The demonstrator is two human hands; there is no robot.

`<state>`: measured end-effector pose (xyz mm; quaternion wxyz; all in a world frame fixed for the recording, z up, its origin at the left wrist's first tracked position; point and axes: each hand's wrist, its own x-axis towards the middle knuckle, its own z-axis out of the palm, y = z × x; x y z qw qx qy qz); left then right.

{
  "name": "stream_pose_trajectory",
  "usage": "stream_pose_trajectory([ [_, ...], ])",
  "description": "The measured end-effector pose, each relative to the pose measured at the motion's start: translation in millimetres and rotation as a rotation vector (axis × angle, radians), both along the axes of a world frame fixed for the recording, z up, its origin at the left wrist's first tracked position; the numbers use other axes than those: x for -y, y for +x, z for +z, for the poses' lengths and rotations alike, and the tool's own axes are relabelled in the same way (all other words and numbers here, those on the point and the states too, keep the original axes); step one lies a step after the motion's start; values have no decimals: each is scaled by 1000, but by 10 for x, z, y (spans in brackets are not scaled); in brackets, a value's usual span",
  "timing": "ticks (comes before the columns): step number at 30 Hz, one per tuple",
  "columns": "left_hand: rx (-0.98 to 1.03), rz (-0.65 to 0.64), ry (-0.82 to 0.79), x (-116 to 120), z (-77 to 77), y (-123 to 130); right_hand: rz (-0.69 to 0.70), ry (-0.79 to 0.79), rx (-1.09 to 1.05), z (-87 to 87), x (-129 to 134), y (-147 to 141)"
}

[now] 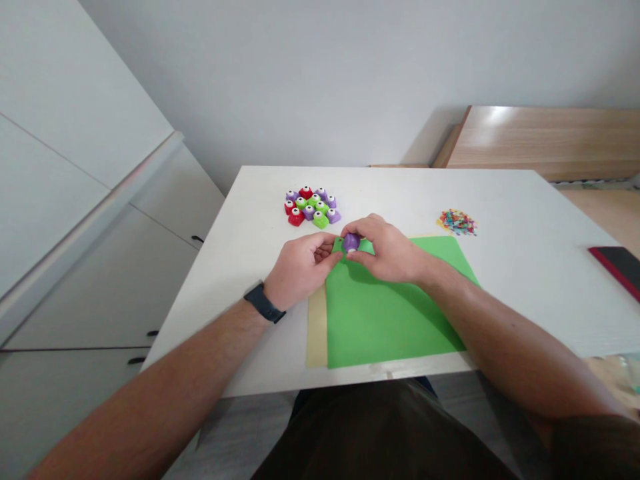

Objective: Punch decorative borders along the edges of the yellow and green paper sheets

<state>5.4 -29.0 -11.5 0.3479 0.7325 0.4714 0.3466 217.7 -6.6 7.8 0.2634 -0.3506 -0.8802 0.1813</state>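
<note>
Right fingers (363,259) clamp a purple punch (351,243) at a green sheet (390,320), left fingers (331,261) pinching its corner just beside them. Holding the sheet flat should help the punch sit square.

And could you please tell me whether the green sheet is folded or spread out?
Spread out: the green sheet lies flat, without visible folds, over a pale yellow sheet, the left hand at one corner.

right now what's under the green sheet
Under the green sheet, a yellow sheet shows along the left side, on the table; anything farther in is covered.
</note>
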Motion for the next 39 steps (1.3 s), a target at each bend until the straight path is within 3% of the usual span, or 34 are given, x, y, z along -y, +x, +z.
stream_pose_trajectory([
  [39,-29,-12,-43,44,66,28,-31,41,-4,-50,24,-46],
])
